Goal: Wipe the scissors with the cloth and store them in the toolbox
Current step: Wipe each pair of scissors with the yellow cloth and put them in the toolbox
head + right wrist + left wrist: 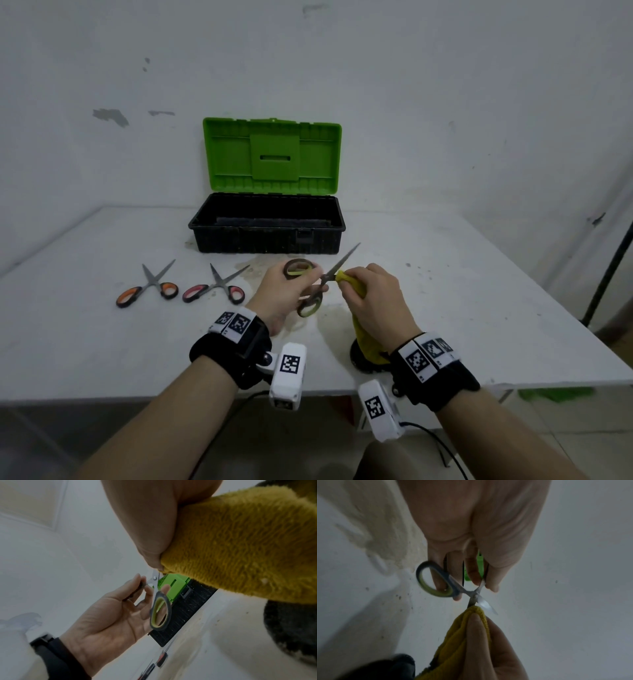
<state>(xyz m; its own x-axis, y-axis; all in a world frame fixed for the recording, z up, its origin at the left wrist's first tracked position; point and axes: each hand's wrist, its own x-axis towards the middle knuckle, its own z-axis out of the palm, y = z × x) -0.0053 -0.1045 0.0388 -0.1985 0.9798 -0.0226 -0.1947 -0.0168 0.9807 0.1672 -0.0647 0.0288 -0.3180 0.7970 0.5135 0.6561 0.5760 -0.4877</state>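
From my head the camera looks forward and down over the table [445, 325] to the wall. Each wrist camera sits close under my palm, looking along my fingers. All three views share the scissors [337, 267] and the toolbox [267, 233].

toolbox [267, 236]: black ribbed base, bright green lid [272, 154]; held scissors [310, 286]: dark grey handles lined yellow-green, silver blades; cloth [363, 329]: mustard yellow on one side, black at its lower end; left scissors on the desk [150, 286]: black handles with orange lining, silver blades; second scissors [217, 286]: black handles with pinkish-red lining, silver blades; desk [102, 342]: white, with brownish stains and dark specks; wrist straps [236, 353]: black, carrying white tags printed with black square-block patterns; wall [445, 102]: white with grey chipped patches
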